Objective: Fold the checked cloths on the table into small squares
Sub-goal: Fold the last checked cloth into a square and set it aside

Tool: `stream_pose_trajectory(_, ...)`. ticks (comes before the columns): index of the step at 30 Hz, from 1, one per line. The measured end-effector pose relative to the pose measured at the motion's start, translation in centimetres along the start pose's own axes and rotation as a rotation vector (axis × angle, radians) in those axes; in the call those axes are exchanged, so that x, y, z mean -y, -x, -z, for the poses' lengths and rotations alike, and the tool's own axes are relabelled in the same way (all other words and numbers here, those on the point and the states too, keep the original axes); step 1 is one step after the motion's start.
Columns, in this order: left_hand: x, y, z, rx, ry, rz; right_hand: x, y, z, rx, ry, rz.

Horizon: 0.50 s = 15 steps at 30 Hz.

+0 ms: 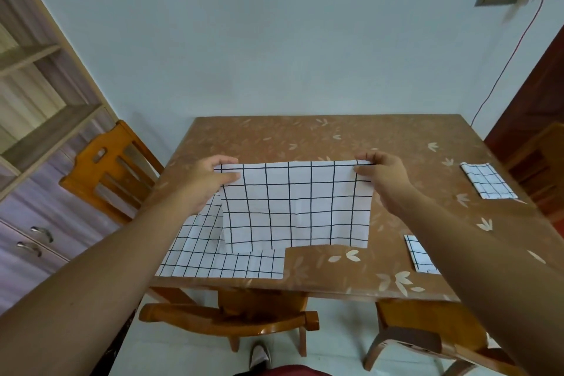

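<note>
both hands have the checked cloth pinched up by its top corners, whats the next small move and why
Probably lower it flat onto a bare part of the brown leaf-patterned table and fold it smaller. The left hand and right hand hold the white black-checked cloth hanging, already doubled, yet wider than the small folded checked square at the right.

Held checked cloth [296, 204] hangs doubled above a flat cloth [210, 259]; two folded squares [487, 181] [422, 255] lie right (well apart).
</note>
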<state>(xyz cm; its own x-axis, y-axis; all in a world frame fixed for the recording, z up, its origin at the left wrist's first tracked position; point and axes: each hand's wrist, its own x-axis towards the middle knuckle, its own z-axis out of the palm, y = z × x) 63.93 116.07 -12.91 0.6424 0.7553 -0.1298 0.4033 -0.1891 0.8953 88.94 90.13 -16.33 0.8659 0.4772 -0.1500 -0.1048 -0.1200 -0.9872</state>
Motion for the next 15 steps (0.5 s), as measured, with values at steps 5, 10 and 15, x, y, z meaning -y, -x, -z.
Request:
stream_pose_trajectory(5, -0.3, 0.1, 0.1, -0.081, -0.129, -0.083, 0.0, 0.0, -0.1, -0.052, 0.208, 0.107)
stream_pose_trajectory(10, -0.4, -0.1, 0.7, -0.103, -0.191, -0.12, -0.4, 0.1, 0.2, -0.055, 0.285, 0.177)
stream_pose_trajectory(15, 0.6, -0.6, 1.3, -0.107, -0.257, -0.134, -0.6, 0.1, 0.2, -0.049, 0.32, 0.186)
